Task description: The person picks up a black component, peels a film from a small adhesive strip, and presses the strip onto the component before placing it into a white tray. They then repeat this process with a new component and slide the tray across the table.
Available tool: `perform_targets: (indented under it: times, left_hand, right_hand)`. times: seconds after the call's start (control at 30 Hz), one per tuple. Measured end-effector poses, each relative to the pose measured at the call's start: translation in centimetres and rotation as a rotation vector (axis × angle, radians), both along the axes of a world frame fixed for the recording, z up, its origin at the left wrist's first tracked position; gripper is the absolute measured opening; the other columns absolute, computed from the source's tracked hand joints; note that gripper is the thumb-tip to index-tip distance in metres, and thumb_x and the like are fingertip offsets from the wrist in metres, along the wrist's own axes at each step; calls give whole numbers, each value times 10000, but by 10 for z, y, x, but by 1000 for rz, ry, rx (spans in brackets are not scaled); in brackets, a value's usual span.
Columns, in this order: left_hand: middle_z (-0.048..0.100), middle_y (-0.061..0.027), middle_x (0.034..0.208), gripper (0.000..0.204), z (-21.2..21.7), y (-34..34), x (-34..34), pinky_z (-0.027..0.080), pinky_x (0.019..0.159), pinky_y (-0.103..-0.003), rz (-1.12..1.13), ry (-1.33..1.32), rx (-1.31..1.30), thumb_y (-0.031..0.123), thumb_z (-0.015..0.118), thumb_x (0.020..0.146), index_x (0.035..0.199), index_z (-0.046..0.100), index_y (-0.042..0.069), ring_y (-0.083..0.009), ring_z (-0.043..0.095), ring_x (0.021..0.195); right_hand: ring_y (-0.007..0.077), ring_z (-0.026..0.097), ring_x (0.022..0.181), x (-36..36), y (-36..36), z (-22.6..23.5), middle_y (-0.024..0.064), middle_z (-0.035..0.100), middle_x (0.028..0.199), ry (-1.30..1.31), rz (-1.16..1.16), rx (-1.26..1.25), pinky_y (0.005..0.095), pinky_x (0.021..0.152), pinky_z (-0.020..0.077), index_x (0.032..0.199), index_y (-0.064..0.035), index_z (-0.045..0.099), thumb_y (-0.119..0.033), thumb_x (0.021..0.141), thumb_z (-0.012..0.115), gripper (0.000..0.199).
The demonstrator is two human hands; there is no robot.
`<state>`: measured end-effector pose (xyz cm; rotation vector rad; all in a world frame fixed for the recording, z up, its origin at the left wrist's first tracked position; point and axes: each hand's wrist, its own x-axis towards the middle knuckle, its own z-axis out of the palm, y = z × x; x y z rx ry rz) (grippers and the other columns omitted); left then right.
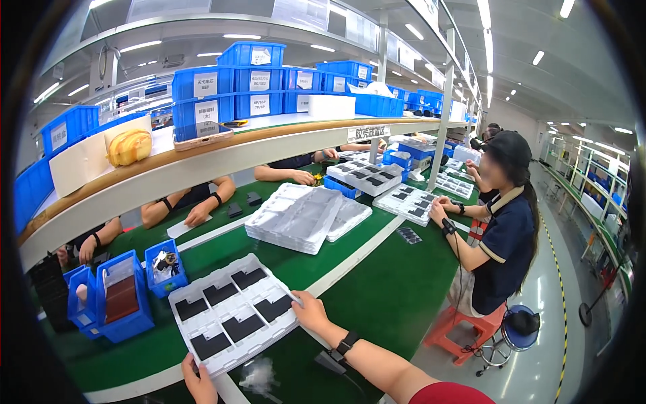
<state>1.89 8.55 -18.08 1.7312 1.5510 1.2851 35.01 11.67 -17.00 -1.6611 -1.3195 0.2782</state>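
Observation:
A white plastic tray [253,301] lies at a slant before me, its compartments holding several flat black pieces [219,292] with stepped edges. My left hand [199,382] grips the tray's near left corner, partly cut off by the lower edge of the view. At the tray's right side, my right hand [311,313] is closed on the rim, fingers curled. A dark band with a small black unit [346,343] circles my right wrist. Beside the tray's near edge lies a crumpled clear plastic piece [259,377].
Blue bins [125,296] with small parts stand left of the tray. Stacked white trays [296,219] sit farther back on the green bench [397,276]. A co-worker [501,209] sits at right; other people's arms reach in opposite. A shelf [282,145] with blue boxes [259,81] spans above.

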Motion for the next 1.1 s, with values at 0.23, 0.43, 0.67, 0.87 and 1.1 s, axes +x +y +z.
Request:
perform_targets:
  times: [0.23, 0.43, 0.67, 0.87, 1.1]
  left_hand:
    - [484, -163, 1135, 340, -14, 5, -10, 375, 900, -322, 24, -68, -18, 39, 458, 841, 1171, 430, -37, -241, 485, 1045]
    - [515, -185, 1078, 328, -12, 6, 4, 388, 883, -332, 45, -89, 63, -1, 499, 781, 1106, 469, -36, -280, 513, 1007]
    - [517, -174, 1085, 324, -1, -1, 8, 401, 862, -342, 63, -47, 72, 21, 514, 784, 1104, 479, -15, -287, 515, 986]
    - [521, -179, 1076, 325, 0, -2, 5, 403, 852, -350, 67, -73, 60, 23, 508, 783, 1104, 473, -22, -289, 526, 964]
    - [519, -179, 1071, 325, 1, -2, 8, 405, 854, -343, 56, -57, 62, 20, 503, 784, 1105, 474, -22, -290, 526, 968]
  right_hand:
    - [327, 568, 930, -8, 1, 1, 177, 569, 1048, 41, 15, 4, 365, 818, 446, 1074, -22, 545, -155, 780, 551, 323]
    - [348, 565, 931, 0, -2, 2, 192, 582, 1014, 25, -33, 0, 387, 821, 446, 1044, -8, 556, -147, 765, 572, 312]
    - [338, 564, 940, 1, 3, -5, 190, 582, 1014, 57, 6, 52, 370, 820, 442, 1041, -10, 560, -147, 772, 556, 302]
    - [336, 565, 928, -1, 4, -7, 180, 584, 1015, 36, 12, 70, 374, 812, 439, 1043, -16, 557, -148, 773, 555, 301]
    - [340, 570, 911, 2, 2, -6, 182, 588, 998, 26, -6, 83, 375, 795, 446, 1034, -15, 560, -145, 773, 558, 292]
